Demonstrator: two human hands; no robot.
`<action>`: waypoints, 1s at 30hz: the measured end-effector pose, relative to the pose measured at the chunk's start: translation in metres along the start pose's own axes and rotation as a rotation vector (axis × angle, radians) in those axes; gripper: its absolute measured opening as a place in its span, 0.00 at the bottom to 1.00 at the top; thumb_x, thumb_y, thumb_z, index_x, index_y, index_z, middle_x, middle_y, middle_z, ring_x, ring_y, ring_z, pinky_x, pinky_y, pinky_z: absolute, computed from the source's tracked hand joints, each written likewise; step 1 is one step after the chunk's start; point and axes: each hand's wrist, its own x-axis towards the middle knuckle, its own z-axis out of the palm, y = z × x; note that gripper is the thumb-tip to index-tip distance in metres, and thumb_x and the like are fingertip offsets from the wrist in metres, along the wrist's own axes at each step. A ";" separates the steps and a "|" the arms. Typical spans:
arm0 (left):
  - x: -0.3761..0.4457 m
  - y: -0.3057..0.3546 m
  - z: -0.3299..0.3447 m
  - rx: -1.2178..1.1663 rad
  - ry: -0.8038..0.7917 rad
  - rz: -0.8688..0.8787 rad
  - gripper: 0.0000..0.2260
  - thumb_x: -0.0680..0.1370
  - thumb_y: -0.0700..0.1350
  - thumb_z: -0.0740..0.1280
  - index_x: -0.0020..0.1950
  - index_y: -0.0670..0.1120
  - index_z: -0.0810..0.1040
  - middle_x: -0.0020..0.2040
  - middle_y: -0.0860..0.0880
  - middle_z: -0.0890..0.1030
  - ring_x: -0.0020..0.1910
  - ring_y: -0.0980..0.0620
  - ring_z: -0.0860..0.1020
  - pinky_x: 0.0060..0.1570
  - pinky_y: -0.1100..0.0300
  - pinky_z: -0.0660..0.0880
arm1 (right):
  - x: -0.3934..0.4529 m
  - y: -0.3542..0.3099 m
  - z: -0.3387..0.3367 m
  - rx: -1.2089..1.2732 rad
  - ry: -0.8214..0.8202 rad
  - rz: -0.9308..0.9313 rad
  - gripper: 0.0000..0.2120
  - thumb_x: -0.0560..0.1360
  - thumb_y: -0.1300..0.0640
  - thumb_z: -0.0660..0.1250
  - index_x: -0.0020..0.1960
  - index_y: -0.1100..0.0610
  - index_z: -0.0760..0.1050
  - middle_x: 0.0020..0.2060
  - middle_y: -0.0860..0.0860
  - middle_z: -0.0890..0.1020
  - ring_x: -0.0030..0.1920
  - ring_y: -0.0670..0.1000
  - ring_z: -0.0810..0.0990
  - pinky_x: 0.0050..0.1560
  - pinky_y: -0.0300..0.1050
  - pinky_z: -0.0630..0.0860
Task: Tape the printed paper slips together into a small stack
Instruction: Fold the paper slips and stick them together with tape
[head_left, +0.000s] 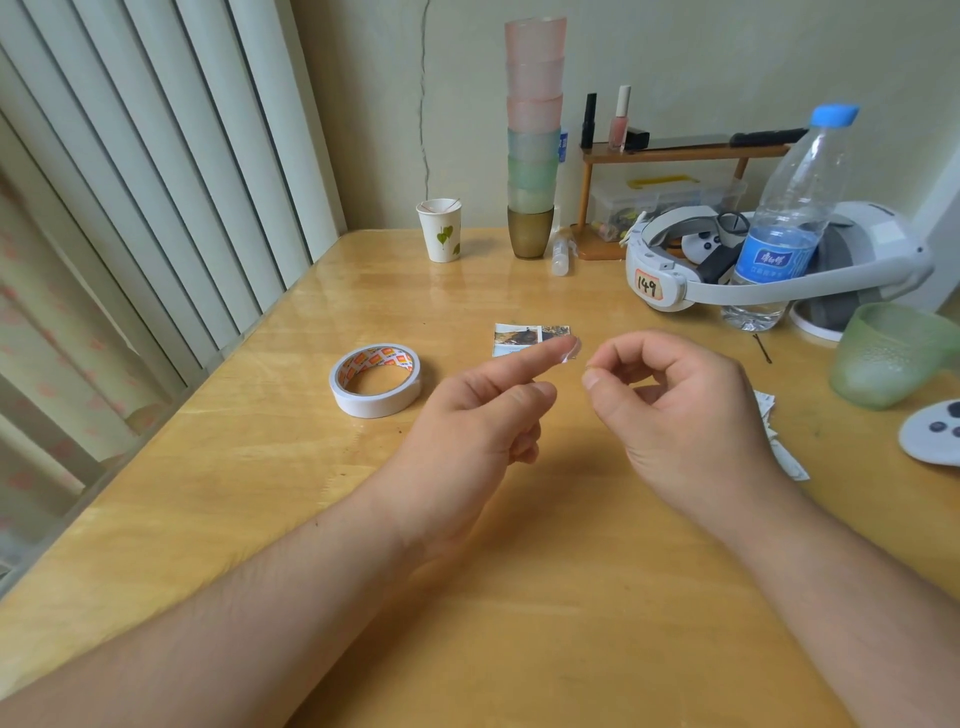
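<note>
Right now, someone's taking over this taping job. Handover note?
Left hand: index finger extended, small clear tape piece stuck on its tip.
Right hand: thumb and forefinger pinched beside that tape; whether they hold anything is unclear.
Tape roll: flat on the table, left of the hands.
Printed slip: flat, beyond the fingertip. More slips lie behind the right hand.
Done: tape piece torn off.
Left: stick it on, stack the slips.

Wooden table (218, 499), vertical blinds (156, 182), cream wall (727, 52)
</note>
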 end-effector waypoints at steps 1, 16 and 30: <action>0.000 0.000 0.001 0.013 -0.007 0.006 0.18 0.79 0.43 0.66 0.67 0.52 0.84 0.34 0.55 0.67 0.34 0.54 0.65 0.44 0.58 0.69 | -0.001 0.000 0.001 -0.001 0.004 0.007 0.05 0.74 0.55 0.75 0.41 0.47 0.81 0.37 0.42 0.83 0.37 0.46 0.81 0.41 0.42 0.76; -0.004 -0.004 0.007 0.233 -0.060 0.089 0.23 0.79 0.44 0.65 0.74 0.56 0.76 0.40 0.45 0.67 0.40 0.47 0.65 0.46 0.53 0.68 | 0.000 -0.001 0.003 -0.048 0.063 0.023 0.06 0.75 0.58 0.74 0.40 0.50 0.81 0.36 0.45 0.83 0.35 0.47 0.80 0.39 0.46 0.79; -0.001 -0.006 0.002 0.156 -0.057 0.059 0.21 0.78 0.44 0.66 0.71 0.51 0.80 0.37 0.52 0.70 0.37 0.54 0.68 0.47 0.56 0.70 | 0.001 0.003 0.003 -0.010 0.027 0.014 0.11 0.74 0.63 0.73 0.36 0.52 0.79 0.31 0.42 0.79 0.33 0.44 0.75 0.37 0.41 0.71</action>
